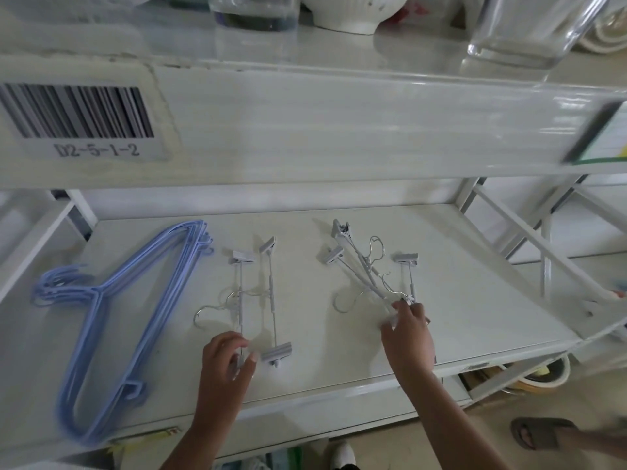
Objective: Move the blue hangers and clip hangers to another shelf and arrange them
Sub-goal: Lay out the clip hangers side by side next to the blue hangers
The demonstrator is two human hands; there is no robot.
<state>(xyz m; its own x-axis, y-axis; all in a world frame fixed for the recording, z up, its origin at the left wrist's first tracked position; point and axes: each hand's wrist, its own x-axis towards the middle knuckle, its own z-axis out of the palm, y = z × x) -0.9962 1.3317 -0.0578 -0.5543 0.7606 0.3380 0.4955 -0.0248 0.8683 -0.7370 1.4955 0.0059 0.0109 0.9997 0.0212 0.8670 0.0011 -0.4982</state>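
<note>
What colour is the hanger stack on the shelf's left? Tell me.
Light blue hanger stack, clearest in the head view.

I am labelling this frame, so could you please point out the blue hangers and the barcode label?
blue hangers (pixel 101 293): head view, on the neck junction.
barcode label (pixel 76 111): head view, on the bars.

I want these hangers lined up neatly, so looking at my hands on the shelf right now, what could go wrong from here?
1. The right hand grips a bundle of clip hangers whose wire hooks cross; pulling one may drag the others.
2. The left hand pinches a clip hanger beside a second one; sliding it could knock that askew.
3. The blue hangers reach the shelf's front edge and might slip off.
</note>
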